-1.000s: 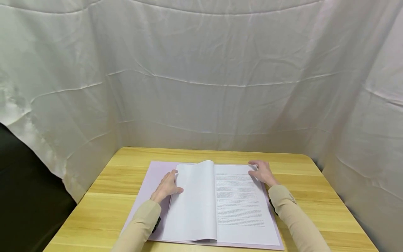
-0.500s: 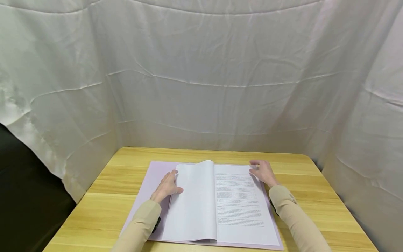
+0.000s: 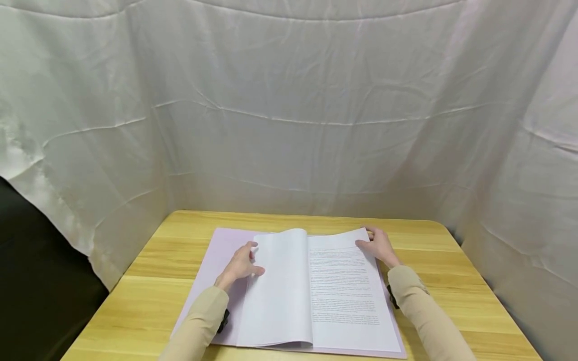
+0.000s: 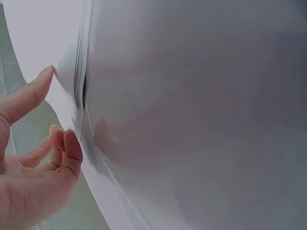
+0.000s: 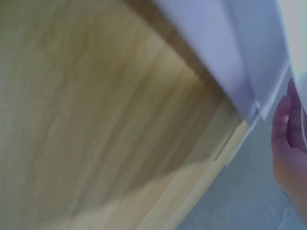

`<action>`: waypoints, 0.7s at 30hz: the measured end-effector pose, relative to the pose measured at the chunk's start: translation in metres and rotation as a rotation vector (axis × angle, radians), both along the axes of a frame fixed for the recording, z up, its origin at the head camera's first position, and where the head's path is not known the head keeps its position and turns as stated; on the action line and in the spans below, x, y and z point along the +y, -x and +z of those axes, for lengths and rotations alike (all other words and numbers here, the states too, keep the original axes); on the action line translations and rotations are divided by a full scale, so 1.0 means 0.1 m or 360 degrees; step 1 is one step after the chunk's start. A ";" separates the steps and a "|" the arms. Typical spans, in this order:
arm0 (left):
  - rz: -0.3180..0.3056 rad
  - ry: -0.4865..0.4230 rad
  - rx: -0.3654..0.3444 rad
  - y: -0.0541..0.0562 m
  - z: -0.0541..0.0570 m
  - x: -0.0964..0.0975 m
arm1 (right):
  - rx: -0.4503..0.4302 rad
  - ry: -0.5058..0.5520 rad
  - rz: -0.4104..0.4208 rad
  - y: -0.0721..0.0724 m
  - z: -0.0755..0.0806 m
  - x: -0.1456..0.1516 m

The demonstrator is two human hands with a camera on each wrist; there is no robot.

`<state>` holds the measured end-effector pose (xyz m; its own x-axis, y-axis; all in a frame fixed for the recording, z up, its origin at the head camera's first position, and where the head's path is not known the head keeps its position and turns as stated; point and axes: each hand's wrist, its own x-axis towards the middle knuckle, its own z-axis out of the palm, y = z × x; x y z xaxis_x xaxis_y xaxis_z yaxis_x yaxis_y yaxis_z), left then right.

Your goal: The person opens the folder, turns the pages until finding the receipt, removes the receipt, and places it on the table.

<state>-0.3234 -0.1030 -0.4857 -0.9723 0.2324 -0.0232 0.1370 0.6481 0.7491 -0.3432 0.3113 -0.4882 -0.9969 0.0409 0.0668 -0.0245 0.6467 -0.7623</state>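
A lilac folder (image 3: 224, 244) with white sheets lies open across the table. On its left side is a curved stack of turned pages (image 3: 277, 286); printed text covers the right page (image 3: 343, 288). My left hand (image 3: 239, 264) is at the outer edge of the left stack, its thumb touching the paper. In the left wrist view the left hand (image 4: 41, 158) has its fingers loosely bent beside the layered edges, apart from the thumb. My right hand (image 3: 380, 247) pinches the top right corner of the right page, which is raised off the folder. The right wrist view shows only part of the right hand (image 5: 288, 139).
The wooden table (image 3: 451, 281) extends on both sides of the folder, its far corners rounded. A pale grey curtain (image 3: 316, 125) hangs behind and to the sides. Something black (image 3: 36, 281) stands at the left.
My right hand has taken hold of the right page's top corner and lifted it. The left hand and the left stack's edge have shifted very slightly to the right.
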 end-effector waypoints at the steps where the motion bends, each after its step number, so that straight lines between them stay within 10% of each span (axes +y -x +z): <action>1: -0.0004 -0.0036 -0.0002 0.00 0.00 0.00 | -0.0019 0.0026 -0.0003 0.00 0.01 0.00; 21: 0.0067 -0.0303 0.0090 -0.02 0.02 -0.02 | -0.0491 0.0824 0.0452 -0.24 0.16 0.01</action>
